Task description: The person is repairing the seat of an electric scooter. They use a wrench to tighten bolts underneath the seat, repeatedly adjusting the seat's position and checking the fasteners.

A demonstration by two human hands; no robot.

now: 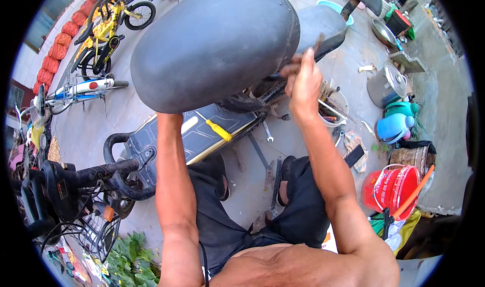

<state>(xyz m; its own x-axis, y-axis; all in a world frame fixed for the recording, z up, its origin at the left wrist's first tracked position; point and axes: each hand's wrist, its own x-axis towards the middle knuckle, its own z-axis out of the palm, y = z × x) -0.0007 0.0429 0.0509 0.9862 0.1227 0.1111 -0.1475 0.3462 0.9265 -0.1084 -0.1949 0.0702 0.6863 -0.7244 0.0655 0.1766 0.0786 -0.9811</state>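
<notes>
A large black seat [217, 44] of an electric scooter is tilted up in front of me. My left forearm runs up to the seat's near edge, and the left hand is hidden beneath it. Beside the seat's right edge is my right hand [305, 80], its fingers darkened and partly blurred. A thin dark shape rises from its fingertips; whether it is a finger or a small part, I cannot make out. A yellow-handled screwdriver [219, 130] lies on the scooter's footboard [151, 153]. Behind the raised seat is the rear seat [321, 27].
On the ground lie a wrench [268, 132] and a dark phone-like slab [353, 155]. A white bucket of tools [333, 102], a red bucket [389, 188], a lidded metal pot [386, 85] and a blue jug [394, 128] stand right. Handlebars [65, 181] and a yellow bicycle [103, 32] are left.
</notes>
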